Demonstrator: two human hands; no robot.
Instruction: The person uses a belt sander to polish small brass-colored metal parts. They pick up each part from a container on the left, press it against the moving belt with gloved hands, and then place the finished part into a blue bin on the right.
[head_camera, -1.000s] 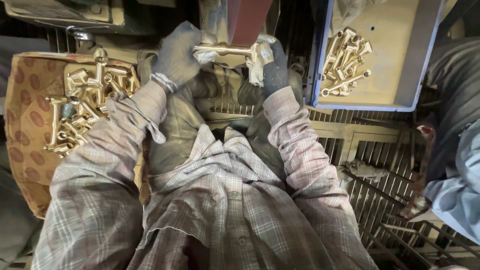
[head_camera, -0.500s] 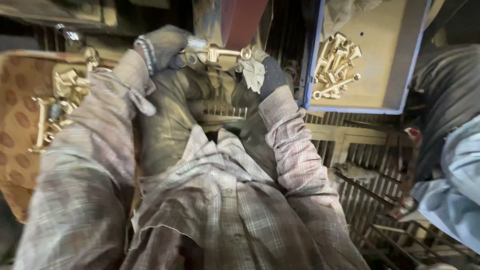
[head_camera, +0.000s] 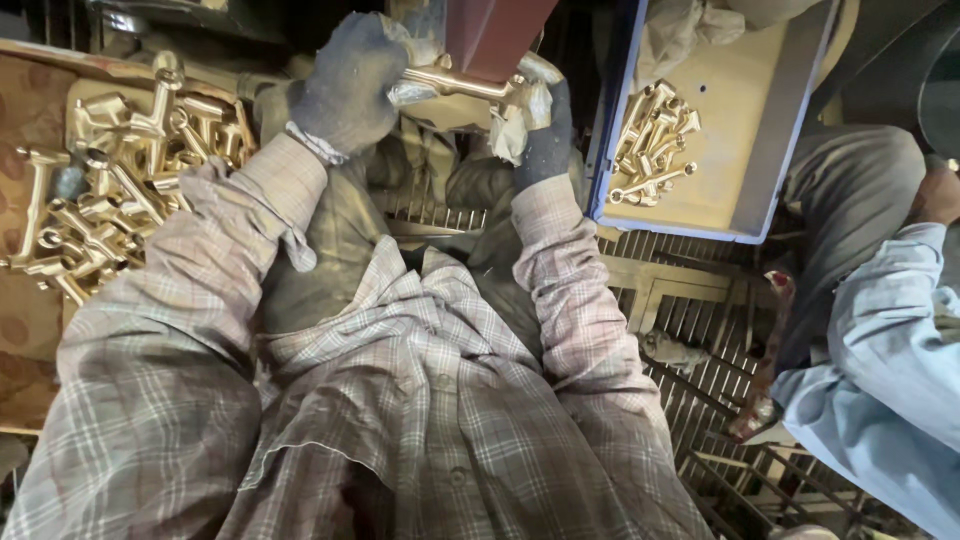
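Brass fitting (head_camera: 455, 80) held level under dark red machine part (head_camera: 495, 35), gloved left hand (head_camera: 345, 85) clenched on one end, gloved right hand (head_camera: 540, 125) gripping the other, brass fittings pile (head_camera: 110, 180) left, blue tray (head_camera: 745, 150) right.

shiny brass fitting (head_camera: 455, 82), matt knitted cloth gloves (head_camera: 345, 85).

Fitting (head_camera: 455, 82) held far centre between left hand (head_camera: 345, 85) and right hand (head_camera: 540, 125), just beneath a block (head_camera: 490, 35). Pile of fittings (head_camera: 110, 170) lies on a tray (head_camera: 35, 340) at left. Bin (head_camera: 770, 150) sits far right; second heap of fittings (head_camera: 652, 140) lies in its left part. Grating (head_camera: 690, 330) runs near right. Co-worker's sleeve (head_camera: 880, 370) at right edge.
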